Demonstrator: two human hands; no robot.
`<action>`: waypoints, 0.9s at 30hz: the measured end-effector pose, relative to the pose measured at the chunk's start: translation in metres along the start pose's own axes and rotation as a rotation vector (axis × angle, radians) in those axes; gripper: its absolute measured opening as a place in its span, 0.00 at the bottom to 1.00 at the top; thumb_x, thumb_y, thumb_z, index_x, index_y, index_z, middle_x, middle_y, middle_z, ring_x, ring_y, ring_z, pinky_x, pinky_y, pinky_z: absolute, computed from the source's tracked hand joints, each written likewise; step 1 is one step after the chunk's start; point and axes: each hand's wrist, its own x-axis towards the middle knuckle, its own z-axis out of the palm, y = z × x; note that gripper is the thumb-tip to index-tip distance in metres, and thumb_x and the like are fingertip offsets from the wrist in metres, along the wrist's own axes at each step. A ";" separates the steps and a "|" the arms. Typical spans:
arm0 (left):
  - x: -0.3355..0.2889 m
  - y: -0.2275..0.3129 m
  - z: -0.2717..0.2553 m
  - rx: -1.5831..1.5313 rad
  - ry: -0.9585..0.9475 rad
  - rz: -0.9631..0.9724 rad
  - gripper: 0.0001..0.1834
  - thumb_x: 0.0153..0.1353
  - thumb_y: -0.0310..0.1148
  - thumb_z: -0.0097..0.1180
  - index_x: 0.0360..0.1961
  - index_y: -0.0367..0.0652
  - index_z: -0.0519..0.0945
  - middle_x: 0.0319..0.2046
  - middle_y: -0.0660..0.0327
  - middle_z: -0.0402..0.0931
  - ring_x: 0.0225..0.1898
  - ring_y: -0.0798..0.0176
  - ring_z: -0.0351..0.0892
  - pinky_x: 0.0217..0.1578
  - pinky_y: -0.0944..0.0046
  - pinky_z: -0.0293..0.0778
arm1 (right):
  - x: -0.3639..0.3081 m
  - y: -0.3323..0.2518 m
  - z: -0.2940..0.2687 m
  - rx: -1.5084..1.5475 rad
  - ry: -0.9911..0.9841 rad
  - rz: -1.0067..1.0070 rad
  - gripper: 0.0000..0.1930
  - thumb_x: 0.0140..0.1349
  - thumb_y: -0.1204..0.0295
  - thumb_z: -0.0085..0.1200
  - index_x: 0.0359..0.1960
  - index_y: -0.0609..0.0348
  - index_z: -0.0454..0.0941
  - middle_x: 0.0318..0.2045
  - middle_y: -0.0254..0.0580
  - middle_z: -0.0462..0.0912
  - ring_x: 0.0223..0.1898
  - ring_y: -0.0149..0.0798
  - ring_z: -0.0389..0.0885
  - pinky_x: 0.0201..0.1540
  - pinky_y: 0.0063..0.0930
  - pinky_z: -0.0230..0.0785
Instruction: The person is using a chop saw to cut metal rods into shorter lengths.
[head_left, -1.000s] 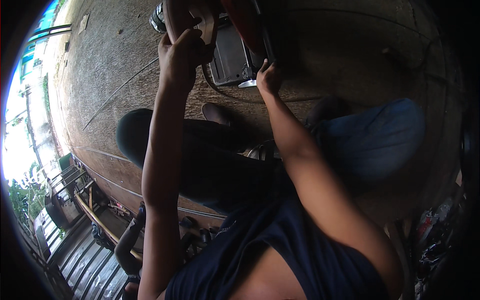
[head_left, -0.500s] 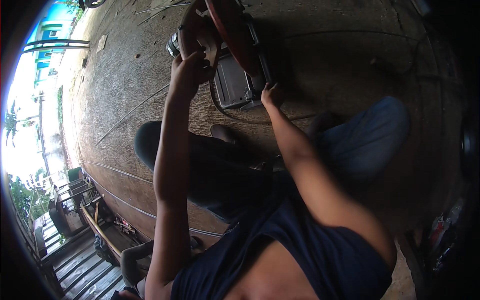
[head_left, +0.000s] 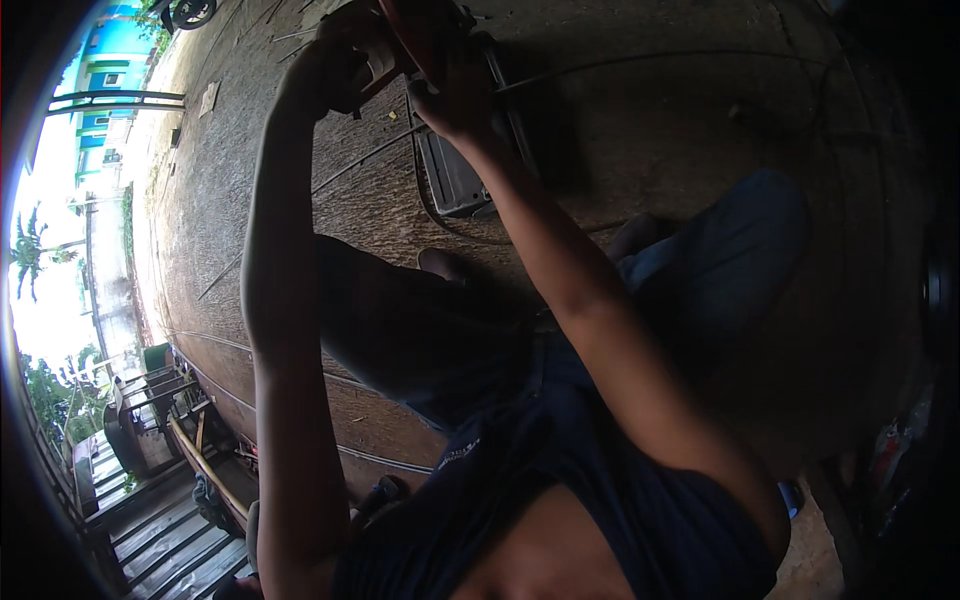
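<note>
The red part (head_left: 425, 35) runs off the top edge, my left hand (head_left: 335, 70) gripping it and my right hand (head_left: 455, 95) curled against it.

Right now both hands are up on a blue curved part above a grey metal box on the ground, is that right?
Not quite: in the head view the curved part is red, not blue. Both the left hand and the right hand are on it, above the grey metal box on the ground.
</note>
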 end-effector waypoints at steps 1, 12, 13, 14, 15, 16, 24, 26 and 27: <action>0.004 0.002 -0.008 0.252 -0.035 0.264 0.18 0.59 0.38 0.59 0.48 0.41 0.76 0.36 0.63 0.79 0.37 0.64 0.80 0.35 0.65 0.79 | 0.006 -0.010 0.003 -0.069 0.026 0.017 0.32 0.51 0.66 0.61 0.57 0.64 0.65 0.46 0.62 0.73 0.48 0.58 0.75 0.49 0.51 0.70; 0.025 0.014 -0.023 1.127 -0.126 0.265 0.22 0.52 0.42 0.63 0.46 0.42 0.78 0.38 0.61 0.80 0.41 0.62 0.81 0.40 0.64 0.78 | 0.019 -0.013 0.033 -0.389 0.404 -0.128 0.30 0.55 0.59 0.61 0.51 0.72 0.72 0.43 0.62 0.78 0.47 0.57 0.77 0.52 0.48 0.68; 0.024 0.013 -0.025 1.127 -0.119 0.268 0.22 0.52 0.42 0.64 0.45 0.42 0.79 0.38 0.61 0.80 0.41 0.62 0.81 0.39 0.64 0.78 | 0.025 -0.012 0.030 -0.464 0.491 -0.179 0.26 0.56 0.61 0.59 0.50 0.70 0.74 0.41 0.60 0.80 0.45 0.55 0.79 0.49 0.47 0.71; 0.025 0.011 -0.026 1.121 -0.109 0.271 0.22 0.51 0.43 0.64 0.45 0.42 0.79 0.38 0.61 0.80 0.40 0.62 0.81 0.39 0.64 0.78 | 0.028 -0.015 0.028 -0.469 0.398 -0.113 0.24 0.57 0.62 0.59 0.50 0.68 0.74 0.41 0.59 0.80 0.45 0.55 0.79 0.48 0.47 0.72; 0.025 0.010 -0.027 1.113 -0.098 0.270 0.22 0.51 0.43 0.65 0.44 0.42 0.79 0.37 0.61 0.80 0.40 0.62 0.81 0.39 0.64 0.78 | 0.034 -0.019 0.025 -0.478 0.306 -0.048 0.23 0.57 0.63 0.58 0.50 0.67 0.75 0.40 0.58 0.81 0.45 0.54 0.80 0.48 0.46 0.72; 0.025 0.009 -0.028 1.104 -0.091 0.267 0.23 0.50 0.44 0.65 0.44 0.42 0.79 0.37 0.61 0.80 0.40 0.61 0.81 0.39 0.64 0.78 | 0.034 -0.025 0.021 -0.411 0.033 0.134 0.24 0.56 0.63 0.58 0.51 0.67 0.74 0.42 0.59 0.80 0.47 0.55 0.78 0.49 0.47 0.71; 0.033 0.008 -0.036 1.100 -0.071 0.282 0.25 0.47 0.47 0.69 0.41 0.41 0.81 0.33 0.60 0.81 0.37 0.60 0.82 0.37 0.64 0.78 | 0.046 -0.031 0.017 -0.338 -0.293 0.220 0.25 0.55 0.64 0.59 0.51 0.68 0.73 0.47 0.62 0.76 0.50 0.55 0.75 0.53 0.46 0.69; 0.033 0.005 -0.035 1.118 -0.077 0.290 0.26 0.46 0.48 0.70 0.40 0.41 0.82 0.33 0.60 0.81 0.36 0.60 0.82 0.37 0.63 0.78 | 0.041 -0.027 0.026 -0.447 -0.086 0.135 0.24 0.55 0.63 0.58 0.49 0.68 0.74 0.45 0.61 0.78 0.49 0.56 0.77 0.52 0.45 0.70; 0.033 0.003 -0.036 1.122 -0.075 0.293 0.26 0.45 0.49 0.70 0.39 0.41 0.82 0.32 0.60 0.81 0.36 0.60 0.82 0.36 0.63 0.78 | 0.039 -0.027 0.029 -0.501 0.017 0.091 0.23 0.55 0.63 0.58 0.49 0.68 0.74 0.44 0.60 0.79 0.48 0.56 0.78 0.52 0.44 0.71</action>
